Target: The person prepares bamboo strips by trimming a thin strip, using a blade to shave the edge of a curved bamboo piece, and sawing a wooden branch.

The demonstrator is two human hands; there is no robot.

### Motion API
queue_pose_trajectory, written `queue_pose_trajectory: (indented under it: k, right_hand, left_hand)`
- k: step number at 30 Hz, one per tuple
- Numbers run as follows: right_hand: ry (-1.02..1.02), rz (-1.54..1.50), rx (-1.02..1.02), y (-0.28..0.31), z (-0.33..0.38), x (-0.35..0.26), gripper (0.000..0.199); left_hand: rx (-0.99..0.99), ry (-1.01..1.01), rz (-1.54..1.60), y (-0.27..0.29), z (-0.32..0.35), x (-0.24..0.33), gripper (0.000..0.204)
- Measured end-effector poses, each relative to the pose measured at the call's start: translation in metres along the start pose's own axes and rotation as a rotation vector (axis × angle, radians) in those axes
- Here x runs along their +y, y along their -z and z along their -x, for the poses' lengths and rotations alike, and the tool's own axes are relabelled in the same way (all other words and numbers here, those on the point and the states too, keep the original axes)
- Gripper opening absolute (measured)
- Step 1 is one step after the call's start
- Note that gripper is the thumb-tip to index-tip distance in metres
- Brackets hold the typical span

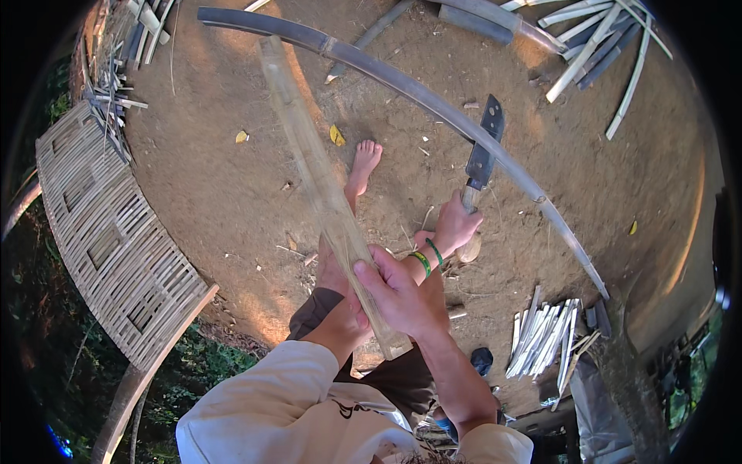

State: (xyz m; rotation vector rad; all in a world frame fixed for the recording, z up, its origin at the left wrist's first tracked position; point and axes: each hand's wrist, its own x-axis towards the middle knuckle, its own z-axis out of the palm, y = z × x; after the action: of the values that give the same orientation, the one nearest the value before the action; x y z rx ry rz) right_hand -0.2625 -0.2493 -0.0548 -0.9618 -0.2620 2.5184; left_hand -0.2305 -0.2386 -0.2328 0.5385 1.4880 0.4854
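My left arm crosses beneath the right one, and my left hand [454,225], with green bands at its wrist, is closed around the wooden handle of a machete [481,164]. Its dark, holed blade points away from me and crosses the line of a long bamboo pole [442,113]; whether they touch I cannot tell. My right hand [390,290] grips a split bamboo strip [309,158] near its close end, thumb on top. The strip is pale tan and slants up to the far left over the ground. Part of the left forearm is hidden behind the strip and right hand.
Packed brown soil [232,209] lies under my bare feet [366,158]. A slatted bamboo platform [116,232] stands at left. Split strips [543,337] are bundled at near right; more strips [610,42] lie at far right. A thick bamboo pole [475,23] rests at the far side.
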Motion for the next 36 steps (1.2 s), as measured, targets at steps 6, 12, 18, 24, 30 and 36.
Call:
queue_pose_trajectory:
  k: [6,12,18,24,30,36]
  right_hand:
    - [0.057,-0.034,0.055,0.009,-0.013,0.014,0.021]
    - [0.199,-0.062,0.118,-0.001,-0.051,0.008,0.020]
    - [0.090,-0.154,0.199,0.018,-0.109,-0.005,0.024]
    - [0.294,-0.339,0.476,0.033,-0.152,0.001,0.028]
    - [0.281,-0.426,0.696,0.104,-0.109,0.006,0.030]
    - [0.314,-0.384,0.825,0.148,-0.080,0.040,0.032]
  left_hand:
    - [0.050,-0.076,-0.046,-0.007,-0.008,0.000,0.049]
    - [0.091,-0.129,-0.053,-0.026,-0.016,0.002,0.044]
    - [0.061,-0.067,0.064,-0.035,-0.020,-0.002,0.031]
    - [0.009,-0.071,0.296,-0.046,-0.020,-0.038,0.031]
    - [0.080,-0.150,0.250,-0.032,-0.015,-0.037,0.028]
    - [-0.185,-0.193,0.178,0.007,0.014,-0.050,0.032]
